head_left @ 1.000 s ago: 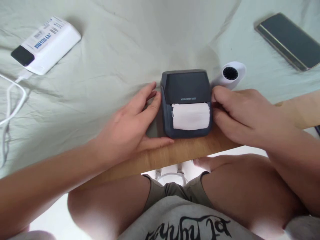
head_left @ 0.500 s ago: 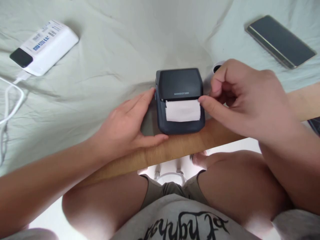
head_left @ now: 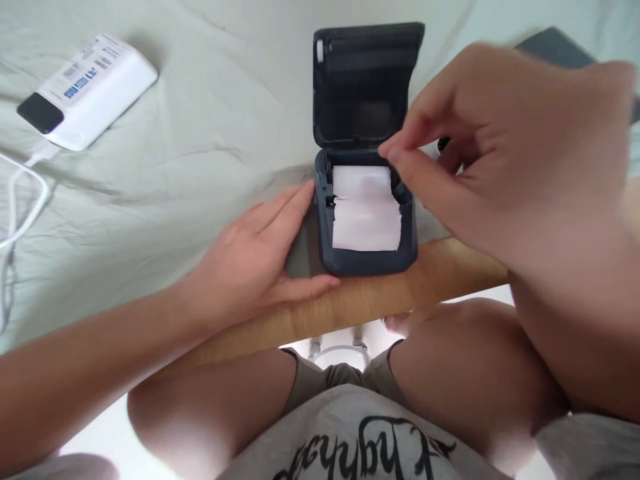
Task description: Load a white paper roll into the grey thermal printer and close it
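Note:
A small dark printer (head_left: 367,261) sits near the table's front edge with its black lid (head_left: 363,87) swung up and back. White paper (head_left: 367,223) lies in the printer's bay and over its front, its edges ragged. My left hand (head_left: 255,253) rests against the printer's left side, thumb and fingers spread around the lower left corner. Above the bay's right side is my right hand (head_left: 480,147), with thumb and forefinger tips pressed together by the lid's lower right corner. Whatever is between those tips, if anything, is too small to make out.
At the upper left lies a white power bank (head_left: 95,93) with a white cable (head_left: 37,177) plugged in. A dark phone (head_left: 555,48) at the upper right is partly covered by my right hand. Pale wrinkled cloth (head_left: 215,87) covers the table behind its wooden edge (head_left: 300,317).
The printer's lid has gone from closed to raised, showing the paper inside. My right hand has moved up and its fingertips have come together. My left hand has stayed nearly in place.

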The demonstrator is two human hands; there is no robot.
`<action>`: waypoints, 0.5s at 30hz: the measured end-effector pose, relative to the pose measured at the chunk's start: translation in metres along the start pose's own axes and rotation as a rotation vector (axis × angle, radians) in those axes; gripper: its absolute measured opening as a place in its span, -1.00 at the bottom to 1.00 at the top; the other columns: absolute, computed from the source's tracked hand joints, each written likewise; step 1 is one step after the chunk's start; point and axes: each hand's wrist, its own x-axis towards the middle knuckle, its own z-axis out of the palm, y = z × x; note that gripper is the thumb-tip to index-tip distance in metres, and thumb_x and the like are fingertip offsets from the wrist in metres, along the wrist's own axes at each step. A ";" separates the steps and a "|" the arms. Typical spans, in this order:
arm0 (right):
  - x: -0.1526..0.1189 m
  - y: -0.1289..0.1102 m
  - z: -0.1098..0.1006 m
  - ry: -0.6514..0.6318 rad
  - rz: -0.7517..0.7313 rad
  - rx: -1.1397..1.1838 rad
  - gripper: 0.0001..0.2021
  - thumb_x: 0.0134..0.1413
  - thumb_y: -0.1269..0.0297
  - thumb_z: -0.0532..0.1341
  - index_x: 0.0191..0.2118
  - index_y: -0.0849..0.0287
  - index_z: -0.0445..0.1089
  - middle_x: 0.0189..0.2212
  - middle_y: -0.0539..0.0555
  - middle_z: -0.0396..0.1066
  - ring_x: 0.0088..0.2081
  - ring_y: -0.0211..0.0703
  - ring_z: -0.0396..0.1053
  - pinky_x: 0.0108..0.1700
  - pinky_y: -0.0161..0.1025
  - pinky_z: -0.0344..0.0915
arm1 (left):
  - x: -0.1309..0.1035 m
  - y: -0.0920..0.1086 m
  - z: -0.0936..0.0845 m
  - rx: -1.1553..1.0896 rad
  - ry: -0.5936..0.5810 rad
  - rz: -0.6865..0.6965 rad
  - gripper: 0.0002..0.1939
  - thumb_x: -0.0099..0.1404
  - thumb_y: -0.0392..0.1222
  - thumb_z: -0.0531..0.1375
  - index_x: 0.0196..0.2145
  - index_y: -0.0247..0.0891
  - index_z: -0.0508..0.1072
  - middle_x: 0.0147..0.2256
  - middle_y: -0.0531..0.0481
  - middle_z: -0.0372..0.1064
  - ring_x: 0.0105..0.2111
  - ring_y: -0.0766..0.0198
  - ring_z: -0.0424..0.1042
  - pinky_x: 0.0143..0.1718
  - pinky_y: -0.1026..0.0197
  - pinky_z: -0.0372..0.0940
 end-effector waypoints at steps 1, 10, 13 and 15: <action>0.006 -0.002 -0.001 -0.011 -0.009 -0.009 -0.61 0.64 -0.22 0.41 0.19 -0.03 0.64 -0.12 0.15 0.70 0.13 0.13 0.69 0.11 -0.04 0.53 | 0.000 0.001 0.000 -0.012 -0.006 0.000 0.12 0.80 0.74 0.12 0.87 -0.15 0.24 0.75 -0.25 0.42 0.68 -0.39 0.57 0.77 -0.26 0.51; 0.068 -0.040 -0.007 -0.408 0.146 -0.473 -0.76 0.42 0.09 0.57 0.11 -0.08 0.78 -0.23 0.06 0.62 -0.25 -0.07 0.34 -0.12 -0.07 0.18 | 0.003 0.001 -0.009 0.013 -0.113 -0.012 0.15 0.83 0.70 0.10 0.89 -0.27 0.19 0.80 -0.28 0.32 0.73 -0.40 0.49 0.82 -0.26 0.43; 0.068 -0.035 -0.018 -0.361 0.117 -0.420 -0.71 0.26 0.25 0.58 0.08 -0.06 0.78 -0.26 0.01 0.61 -0.29 -0.15 0.26 -0.13 -0.08 0.16 | 0.003 0.002 -0.005 0.047 -0.053 0.022 0.18 0.84 0.73 0.00 0.85 -0.37 0.22 0.76 -0.39 0.39 0.69 -0.43 0.55 0.77 -0.28 0.50; 0.056 -0.017 -0.032 -0.212 0.054 -0.208 -0.71 0.20 0.25 0.59 0.04 -0.07 0.77 -0.25 -0.02 0.62 -0.28 -0.18 0.37 -0.15 -0.12 0.14 | 0.003 0.002 -0.003 0.058 -0.052 0.053 0.18 0.84 0.75 -0.01 0.84 -0.36 0.21 0.75 -0.43 0.40 0.67 -0.42 0.57 0.73 -0.31 0.54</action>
